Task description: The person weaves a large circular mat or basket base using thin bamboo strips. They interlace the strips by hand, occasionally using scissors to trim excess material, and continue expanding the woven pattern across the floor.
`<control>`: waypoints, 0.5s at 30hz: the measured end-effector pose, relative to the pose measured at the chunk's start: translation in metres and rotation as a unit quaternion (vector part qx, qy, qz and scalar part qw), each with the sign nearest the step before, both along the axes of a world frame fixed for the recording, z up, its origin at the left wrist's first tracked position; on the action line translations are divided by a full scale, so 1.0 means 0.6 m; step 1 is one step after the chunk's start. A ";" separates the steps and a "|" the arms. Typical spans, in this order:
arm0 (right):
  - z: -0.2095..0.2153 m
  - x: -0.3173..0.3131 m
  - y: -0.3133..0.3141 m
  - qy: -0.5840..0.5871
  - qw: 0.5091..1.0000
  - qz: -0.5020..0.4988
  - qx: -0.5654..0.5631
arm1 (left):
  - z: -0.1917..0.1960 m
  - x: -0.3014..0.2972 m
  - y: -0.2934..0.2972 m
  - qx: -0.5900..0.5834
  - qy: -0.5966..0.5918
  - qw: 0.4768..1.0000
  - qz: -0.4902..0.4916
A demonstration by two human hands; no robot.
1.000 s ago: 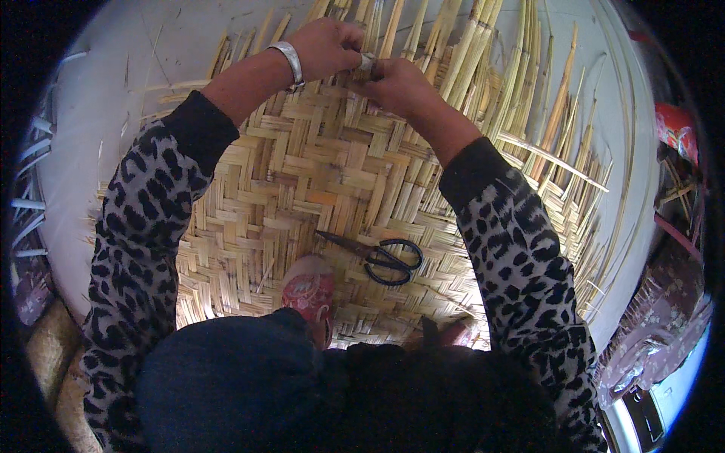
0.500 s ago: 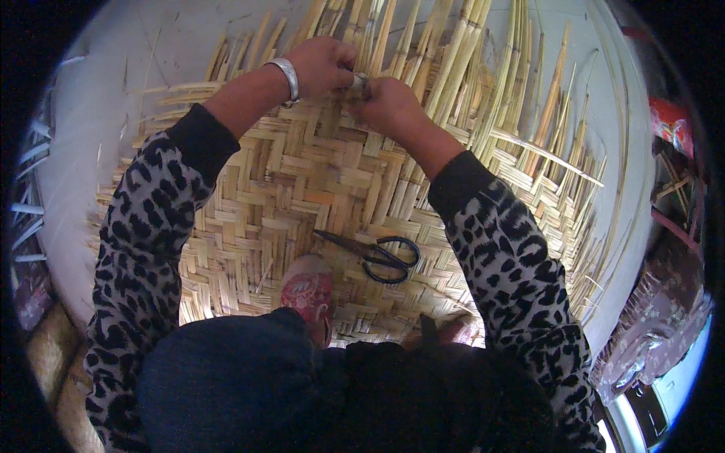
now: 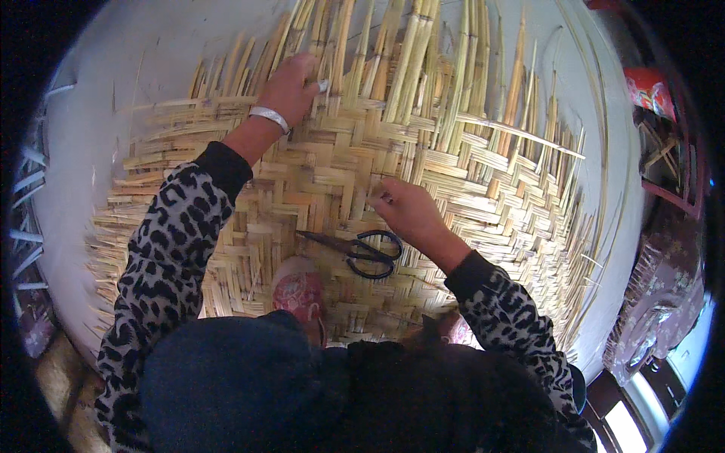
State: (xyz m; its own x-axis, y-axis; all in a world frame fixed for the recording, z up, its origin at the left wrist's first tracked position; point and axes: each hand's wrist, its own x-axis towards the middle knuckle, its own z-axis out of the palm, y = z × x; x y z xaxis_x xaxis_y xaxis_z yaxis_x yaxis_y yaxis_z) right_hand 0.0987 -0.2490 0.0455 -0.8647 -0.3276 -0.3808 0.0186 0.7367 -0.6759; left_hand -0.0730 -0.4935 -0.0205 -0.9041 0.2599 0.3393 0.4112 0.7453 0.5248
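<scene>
— Where was the woven mat [image 3: 332,189] in the frame, and where were the hands on it?

— It filled most of the middle of the frame, lying flat on a pale floor [image 3: 143,68], woven of flat straw-coloured strips in a herringbone pattern. The loose strip ends [image 3: 423,60] fanned out toward the upper edge and down the right side. The left hand [image 3: 291,87] was in the upper middle, at the far edge of the woven part, right where the loose ends began. The right hand [image 3: 408,211] was lower, near the centre of the frame, on the finished weave.

— Were they gripping anything?

— The left hand lay pressed down on the strips, its fingers curled among them; I could not tell whether it pinched one strip or only held them flat. A silver bangle [image 3: 269,117] sat on that wrist. The right hand had thumb and fingers drawn together at the mat's surface, touching the weave, but what they nipped was too small to make out.

— What lay near them?

— Black scissors [image 3: 362,248] lay on the mat just below and left of the right hand, blades pointing to the left of the frame, handles nearest the wrist, not touched by either hand. A foot in a red patterned shoe [image 3: 300,291] rested on the mat at lower centre, just left of the scissors. Both forearms wore leopard-print sleeves [image 3: 170,241].
</scene>
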 end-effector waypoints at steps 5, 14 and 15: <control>-0.017 -0.023 0.013 0.094 0.994 -0.059 -0.017 | 0.009 0.006 -0.003 -0.038 -0.125 0.991 -0.012; -0.004 -0.106 0.264 -0.031 0.691 -0.590 -0.416 | 0.074 0.109 0.093 -0.168 0.024 0.967 -0.193; -0.010 -0.109 0.276 -0.013 0.719 -0.547 -0.429 | 0.076 0.111 0.104 -0.185 0.010 0.963 -0.196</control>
